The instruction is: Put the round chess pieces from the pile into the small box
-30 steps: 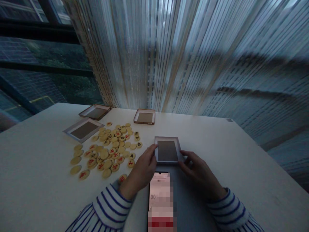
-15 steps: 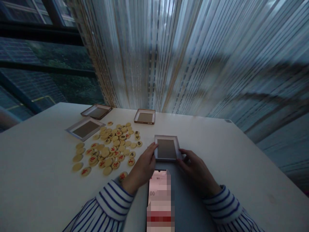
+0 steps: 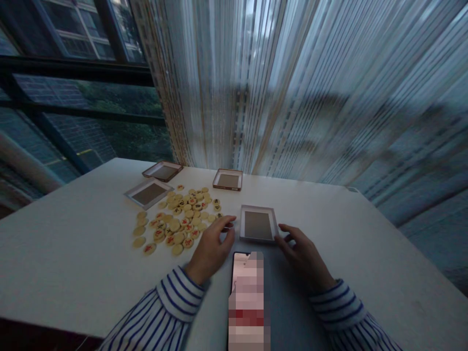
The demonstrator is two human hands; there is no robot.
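A shallow open box (image 3: 258, 239) with white walls and a grey-brown bottom lies on the white table in front of me. My left hand (image 3: 211, 249) hovers at its left, fingers curved and apart, holding nothing. On the other side, my right hand (image 3: 304, 256) has its thumb and fingers apart close to the box's right wall; whether a fingertip touches the wall I cannot tell. To the left of my left hand spreads a loose pile of round xiangqi pieces (image 3: 179, 225), some showing red or black characters and others blank sides.
A phone (image 3: 241, 265) with a partly blurred screen lies between my forearms. Farther back are a white-walled tray (image 3: 132, 199) and two brown-edged boxes, one at back left (image 3: 149, 174) and one at back middle (image 3: 227, 187). A striped curtain (image 3: 248, 97) hangs behind the table (image 3: 329, 219).
My left hand has let go of the box's left wall and moved away to the left. My right fingers have eased slightly off the right wall. The view has shifted a little.
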